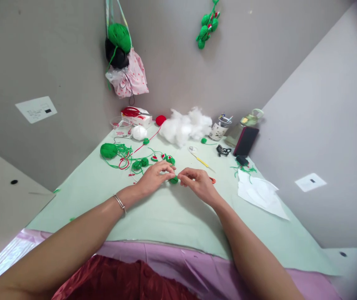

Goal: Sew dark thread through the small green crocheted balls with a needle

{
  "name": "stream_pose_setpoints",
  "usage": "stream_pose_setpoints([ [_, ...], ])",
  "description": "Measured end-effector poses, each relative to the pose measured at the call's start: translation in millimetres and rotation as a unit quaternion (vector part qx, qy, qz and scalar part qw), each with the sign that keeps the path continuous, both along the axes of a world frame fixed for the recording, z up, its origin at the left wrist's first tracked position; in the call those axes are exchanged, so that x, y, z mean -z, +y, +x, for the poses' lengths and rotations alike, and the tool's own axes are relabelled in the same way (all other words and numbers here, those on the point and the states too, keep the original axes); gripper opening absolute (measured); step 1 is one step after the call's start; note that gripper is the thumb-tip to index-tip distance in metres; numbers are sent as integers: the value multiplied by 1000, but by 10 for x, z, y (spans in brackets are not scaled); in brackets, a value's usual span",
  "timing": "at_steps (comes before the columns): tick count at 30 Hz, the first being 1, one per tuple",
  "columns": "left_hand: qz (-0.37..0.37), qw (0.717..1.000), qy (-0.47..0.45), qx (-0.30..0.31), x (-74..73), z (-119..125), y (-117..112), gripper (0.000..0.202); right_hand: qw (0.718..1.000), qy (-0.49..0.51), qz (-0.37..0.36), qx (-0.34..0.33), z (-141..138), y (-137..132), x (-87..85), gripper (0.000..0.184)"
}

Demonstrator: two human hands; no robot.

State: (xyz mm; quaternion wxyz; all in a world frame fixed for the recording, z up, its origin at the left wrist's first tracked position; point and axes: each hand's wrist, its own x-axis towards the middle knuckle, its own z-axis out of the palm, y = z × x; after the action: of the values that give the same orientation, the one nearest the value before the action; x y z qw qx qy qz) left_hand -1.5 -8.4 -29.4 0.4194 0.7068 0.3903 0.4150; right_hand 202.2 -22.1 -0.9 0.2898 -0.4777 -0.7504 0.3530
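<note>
Over the middle of the table, my left hand (157, 177) has thumb and fingers closed at a small green yarn ball (174, 180), which shows just below the fingertips. Close beside it, my right hand (199, 183) is pinched, thumb against fingers; whatever lies in that pinch is too small to make out. Behind my left hand are small green crocheted pieces (140, 163) and some red, white and green ones (168, 158). An orange-handled tool (212, 180) is partly hidden by my right hand. A yellow crochet hook (202, 161) lies farther back.
White stuffing (184, 127) is heaped by the wall. On the left are a green yarn ball (109, 151), white yarn (139, 133) and red scissors (131, 111) on a box. To the right stand a pen cup (219, 129), a bottle (236, 133), a phone (246, 141) and white paper (260, 193).
</note>
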Motion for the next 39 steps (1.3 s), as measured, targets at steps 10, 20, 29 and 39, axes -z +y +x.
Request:
stream_pose_setpoints([
  [10,66,995,4,-76,42,-68,96,16,977,160,-19,140,158,183,24,18],
  [20,152,960,107,-208,30,-354,315,13,969,192,-38,148,187,227,47,20],
  [29,109,988,105,18,73,-118,98,41,986,130,-52,95,119,195,65,21],
  [39,-30,996,67,54,145,-82,142,27,984,132,-61,100,92,183,78,21],
])
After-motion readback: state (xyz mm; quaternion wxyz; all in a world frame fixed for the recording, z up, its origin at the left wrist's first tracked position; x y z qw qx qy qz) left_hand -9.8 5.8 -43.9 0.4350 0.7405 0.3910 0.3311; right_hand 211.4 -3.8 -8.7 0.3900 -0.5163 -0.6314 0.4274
